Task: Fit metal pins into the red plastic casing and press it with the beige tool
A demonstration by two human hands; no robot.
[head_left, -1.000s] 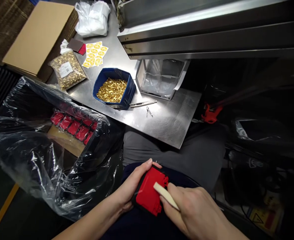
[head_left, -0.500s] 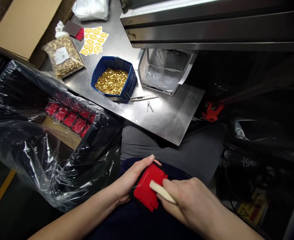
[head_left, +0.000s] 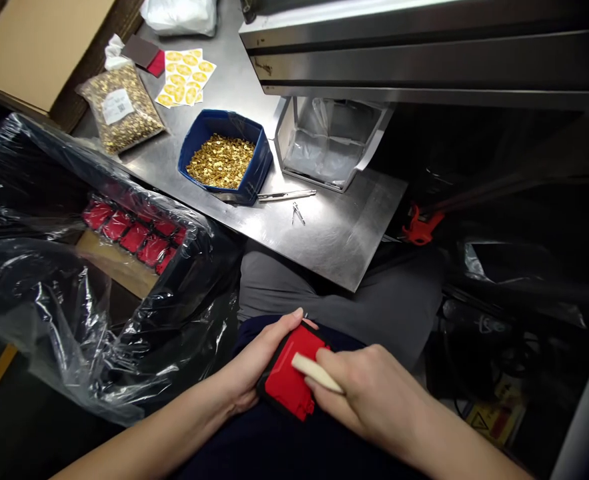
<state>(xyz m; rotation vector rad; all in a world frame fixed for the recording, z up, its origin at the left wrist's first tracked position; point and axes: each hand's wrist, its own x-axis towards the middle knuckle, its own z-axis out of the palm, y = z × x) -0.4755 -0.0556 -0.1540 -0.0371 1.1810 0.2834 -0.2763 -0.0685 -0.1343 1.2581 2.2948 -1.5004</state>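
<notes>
Over my lap, my left hand (head_left: pixel 254 363) is closed round the edge of a red and black plastic part (head_left: pixel 287 383), its thumb along the top side. The red face points up toward me. My right hand (head_left: pixel 359 390) grips a cream-coloured flat stick tool (head_left: pixel 319 373) with a blunt end. That end rests on or just over the red face; contact I cannot confirm. The fingers of my right hand partly cover the part's right edge.
On the metal table (head_left: pixel 324 247) stand a blue bin (head_left: pixel 261 163) of small brass-coloured pieces, a bag of similar pieces (head_left: pixel 124 110), sticker sheets (head_left: pixel 187 77), tweezers (head_left: pixel 287 195) and a grey tray (head_left: pixel 341 183). At left, a plastic-lined box (head_left: pixel 194 267) contains several red parts (head_left: pixel 134 237).
The stick's end has shifted slightly up and left across the red face. My left hand keeps its hold on the part. The whole view has moved a little.
</notes>
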